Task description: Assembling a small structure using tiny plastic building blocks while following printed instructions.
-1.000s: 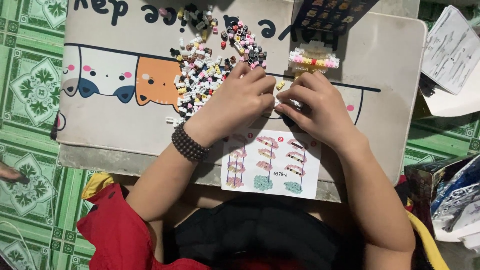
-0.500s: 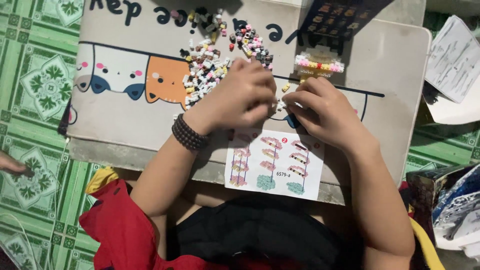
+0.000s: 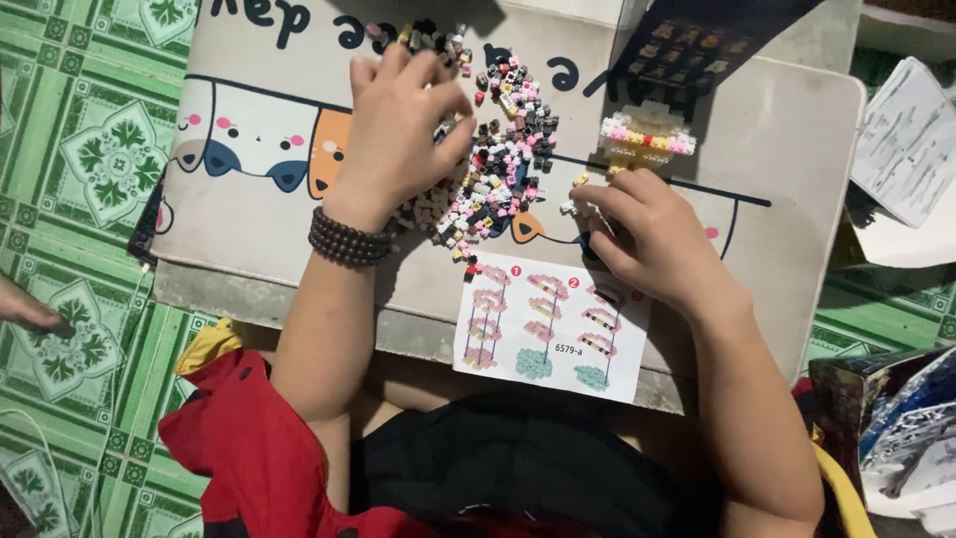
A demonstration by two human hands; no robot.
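Head view, near to far, referenced to the instruction sheet [image 3: 551, 329]. Just beyond it, right hand [image 3: 652, 244] pinches a tiny white brick piece [image 3: 571, 207] narrowly at the fingertips. Left hand [image 3: 398, 125], fingers curled, rests on the loose brick pile [image 3: 498, 164]. Judged light, rigid, easily scattered; grip pieces by their sides.

1. Pile of tiny building bricks [image 3: 498, 159]: pink, black, white and grey pieces, loose and scattered in a heap on the cartoon-printed bench top, partly under the left hand [image 3: 403, 125], which rests fingers-down on its upper left edge.
2. Small brick cluster [image 3: 576, 204]: a few pale pieces pinched at the fingertips of the right hand [image 3: 652, 244], just right of the pile.
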